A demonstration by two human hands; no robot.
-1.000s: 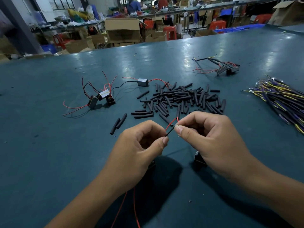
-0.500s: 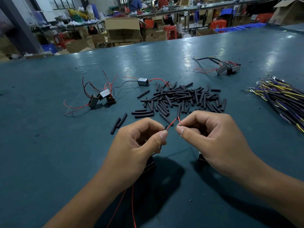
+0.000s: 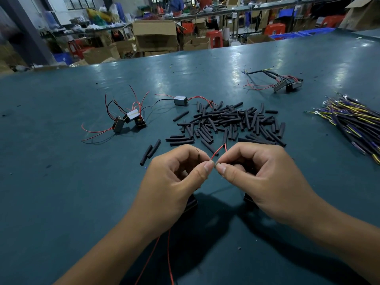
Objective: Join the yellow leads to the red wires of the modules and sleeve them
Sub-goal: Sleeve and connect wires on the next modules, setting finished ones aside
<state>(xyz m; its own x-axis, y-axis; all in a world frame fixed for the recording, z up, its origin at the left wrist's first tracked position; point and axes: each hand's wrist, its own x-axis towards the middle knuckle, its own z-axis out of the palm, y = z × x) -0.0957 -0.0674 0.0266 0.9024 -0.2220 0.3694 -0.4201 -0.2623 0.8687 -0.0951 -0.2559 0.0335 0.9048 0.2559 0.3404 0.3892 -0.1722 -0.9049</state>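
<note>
- Left hand [image 3: 174,177]: thumb and forefinger pinched on one end of a short red wire [image 3: 218,151]; a second ago a black sleeve piece sat between the two grips, now only bare red wire arches there. Two red wires trail from under this wrist toward the near edge.
- Right hand [image 3: 261,173]: grip closed on the other end of the same red wire; thumb tips have drawn in until almost touching. Judged: wire ends are being twisted together, sleeving not yet done.
- Dark modules, partly hidden under both palms on the bench [image 3: 61,192]; which one the held wire belongs to cannot be told.
- Heat-shrink sleeves [image 3: 228,124]: loose black heap just beyond the hands; two strays to its left.
- Unjoined modules [image 3: 129,120]: cluster at far left with red and black wires; single module [image 3: 180,100] beyond the heap.
- Yellow leads [image 3: 353,120]: bundle with ring terminals, far right, well apart from the hands.
- Finished modules [image 3: 285,84]: far right, already sleeved.
- Obstruction: none between hands and sleeves; fingers hide the joint itself.
</note>
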